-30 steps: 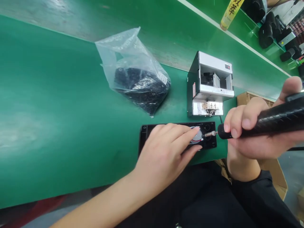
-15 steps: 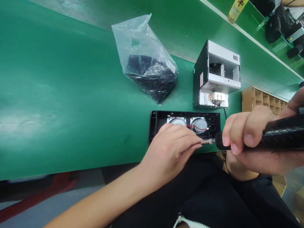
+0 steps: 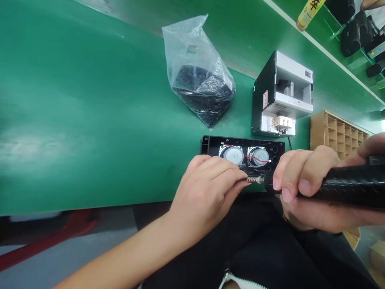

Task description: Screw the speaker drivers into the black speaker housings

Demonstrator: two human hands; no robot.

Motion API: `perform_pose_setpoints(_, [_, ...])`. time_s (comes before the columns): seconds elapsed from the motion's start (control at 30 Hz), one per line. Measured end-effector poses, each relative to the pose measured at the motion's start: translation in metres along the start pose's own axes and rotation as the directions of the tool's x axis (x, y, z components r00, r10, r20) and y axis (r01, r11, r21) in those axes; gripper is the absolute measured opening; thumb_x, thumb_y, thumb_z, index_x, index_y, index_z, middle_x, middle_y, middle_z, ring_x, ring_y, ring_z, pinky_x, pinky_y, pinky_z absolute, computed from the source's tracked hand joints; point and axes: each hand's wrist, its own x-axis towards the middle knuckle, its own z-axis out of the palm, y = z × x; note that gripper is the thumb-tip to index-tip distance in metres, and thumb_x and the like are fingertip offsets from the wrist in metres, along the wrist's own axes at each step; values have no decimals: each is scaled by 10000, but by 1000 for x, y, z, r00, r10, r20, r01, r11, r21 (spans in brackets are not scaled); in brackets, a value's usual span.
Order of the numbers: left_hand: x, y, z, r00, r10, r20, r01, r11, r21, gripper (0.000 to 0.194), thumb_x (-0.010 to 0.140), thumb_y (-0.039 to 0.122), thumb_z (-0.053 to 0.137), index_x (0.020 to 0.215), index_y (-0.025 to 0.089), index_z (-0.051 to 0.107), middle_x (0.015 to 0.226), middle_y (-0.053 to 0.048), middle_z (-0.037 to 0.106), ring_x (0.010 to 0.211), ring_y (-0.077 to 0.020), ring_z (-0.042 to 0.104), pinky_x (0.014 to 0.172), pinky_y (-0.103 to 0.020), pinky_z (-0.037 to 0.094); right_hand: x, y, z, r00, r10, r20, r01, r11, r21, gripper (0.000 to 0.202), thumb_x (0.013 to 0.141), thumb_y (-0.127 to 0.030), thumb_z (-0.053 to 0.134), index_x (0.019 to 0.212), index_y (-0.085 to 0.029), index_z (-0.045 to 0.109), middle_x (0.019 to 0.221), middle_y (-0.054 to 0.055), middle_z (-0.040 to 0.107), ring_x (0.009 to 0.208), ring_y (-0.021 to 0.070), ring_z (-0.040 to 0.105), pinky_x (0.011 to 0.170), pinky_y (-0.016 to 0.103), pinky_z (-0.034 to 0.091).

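Observation:
My right hand is wrapped round a black electric screwdriver held level, pointing left. From its nose a spring-wound bit runs to my left hand, whose thumb and fingers pinch its far end. Whether a screw sits between those fingertips is hidden. Just behind them on the bench lies a long black speaker housing, open side up. Two round speakers, one on the left and one on the right, sit inside it with red wires. My left hand covers part of the housing's near edge.
On the green bench, a clear plastic bag of black parts lies behind the housing. A silver and black machine stands to its right, beside a divided cardboard box. A yellow-labelled bottle is at the back.
The view has shifted, so the bench things appear further right. Both hands, with the screwdriver and bit, have moved slightly left relative to the housing, showing more of the left speaker. Their grip looks the same.

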Motion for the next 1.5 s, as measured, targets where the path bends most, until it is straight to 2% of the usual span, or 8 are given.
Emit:
perform_pose_setpoints(0.4, [-5, -7, -12, 989, -146, 12, 145, 964, -224, 175, 1150, 111, 829, 1152, 278, 776, 1006, 46, 902, 881, -189, 856, 967, -392, 609, 16, 10, -21, 997, 53, 56, -55, 998, 36, 334, 1221, -686, 722, 1414, -447, 853, 777, -109, 710, 444, 136, 637, 496, 361, 677])
perform_pose_setpoints(0.5, [-11, -8, -13, 985, -161, 55, 166, 981, -98, 356, 1139, 231, 886, 1463, 266, 743, 1376, -80, 924, 1225, -307, 899, 1104, -461, 637, 13, 13, -19, 997, 25, 78, -29, 998, 54, 355, 1238, -687, 685, 1428, -434, 844, 813, -94, 745, 492, 145, 691, 531, 366, 703])
perform_pose_setpoints(0.6, [-11, -15, -21, 981, -187, 49, 185, 982, 39, 658, 1185, 321, 826, 1781, 210, 570, 1765, -240, 741, 1605, -434, 756, 1253, -564, 601, 8, 20, -19, 998, -26, 54, 24, 999, 40, 376, 1252, -681, 651, 1441, -429, 855, 824, -81, 800, 530, 156, 735, 547, 358, 715])
perform_pose_setpoints(0.73, [-5, -31, -31, 989, -92, 118, 74, 987, 144, 202, 1270, 257, 673, 1452, 275, 759, 1409, -97, 918, 1232, -329, 858, 1033, -521, 551, -2, 35, -29, 995, -37, 88, 40, 999, -35, 490, 1181, -797, 717, 1487, -445, 869, 796, -80, 822, 518, 175, 732, 528, 358, 709])
perform_pose_setpoints(0.8, [0, -36, -31, 987, -53, 151, 26, 983, 180, 140, 1266, 248, 670, 1304, 264, 803, 1268, -71, 940, 1107, -318, 838, 960, -520, 511, -6, 43, -35, 991, -27, 133, 36, 997, -68, 543, 1146, -845, 737, 1516, -469, 865, 814, -76, 834, 520, 183, 739, 521, 367, 708])
perform_pose_setpoints(0.97, [12, -37, -24, 963, -72, 260, 19, 979, 202, 94, 1188, 252, 781, 1176, 268, 872, 1273, -76, 947, 1089, -339, 781, 937, -526, 481, -10, 54, -44, 985, -4, 170, 19, 996, -89, 514, 1187, -812, 689, 1553, -489, 851, 819, -60, 826, 535, 194, 751, 540, 386, 717])
perform_pose_setpoints(1.3, [14, -40, -19, 961, -25, 276, -23, 985, 170, 383, 1317, 254, 530, 1130, 226, 863, 1257, -95, 932, 1079, -321, 758, 925, -532, 430, -1, 54, -33, 988, 105, 112, -92, 989, -113, 557, 1043, -874, 856, 1441, -485, 889, 794, -86, 839, 517, 193, 730, 539, 376, 708])
perform_pose_setpoints(1.5, [13, -41, -19, 958, -41, 284, -3, 988, 155, 437, 1344, 290, 489, 1112, 243, 856, 1233, -52, 922, 1033, -285, 718, 940, -507, 396, 0, 56, -26, 987, 115, 112, -95, 981, -170, 493, 1053, -890, 830, 1377, -525, 899, 783, -99, 835, 519, 182, 738, 544, 354, 695])
